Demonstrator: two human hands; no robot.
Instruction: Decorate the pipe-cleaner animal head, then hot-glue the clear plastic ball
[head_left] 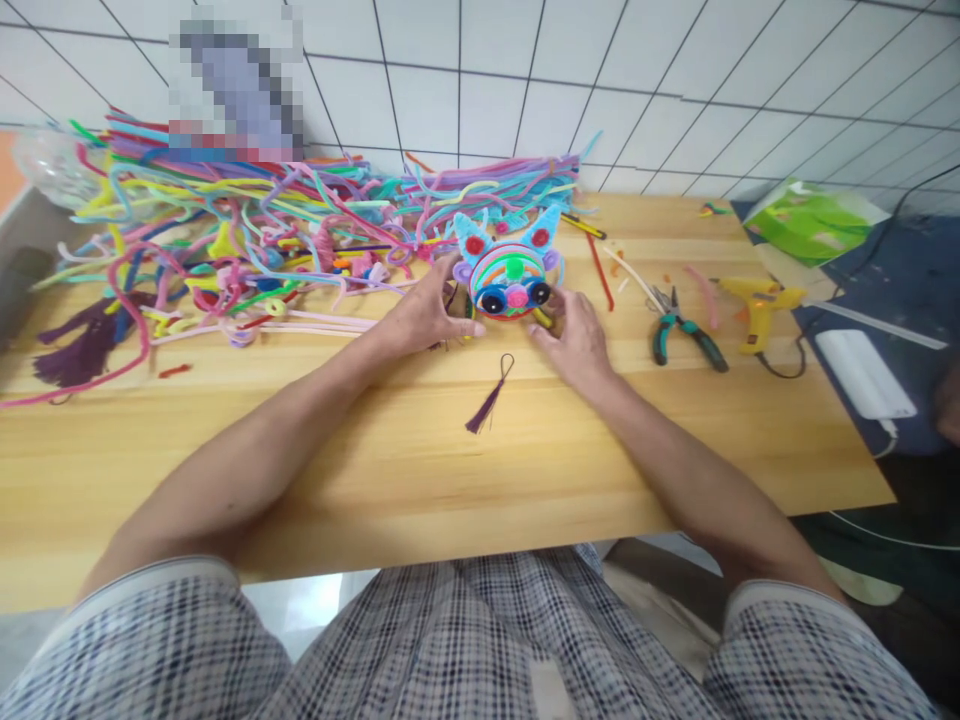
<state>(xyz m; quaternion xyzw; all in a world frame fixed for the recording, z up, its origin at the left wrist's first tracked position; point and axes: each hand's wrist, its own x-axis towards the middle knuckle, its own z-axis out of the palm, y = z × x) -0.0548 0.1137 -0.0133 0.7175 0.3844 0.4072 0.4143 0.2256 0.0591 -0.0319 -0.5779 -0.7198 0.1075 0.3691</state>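
Observation:
A pipe-cleaner animal head [514, 280] faces me in the middle of the table, with light blue ears, red ear centres, striped forehead, dark round eyes and a pink nose. My left hand [431, 308] curves round its left side, the thumb stretched below it and the other fingers partly hidden. On the opposite side, my right hand [576, 338] has its thumb and fingertips at the lower edge, close to a yellow piece. Dark strands show beside my left fingers. A small purple tassel [489, 400] with a loop lies on the wood just in front of the head.
Many coloured pipe cleaners [262, 210] are heaped at left and back, near a larger purple tassel bundle [82, 345]. Rightward lie pliers [686, 330], a yellow glue gun [757, 310] and a white power strip or adapter [866, 372]. A green packet [814, 225] rests by the tiled wall.

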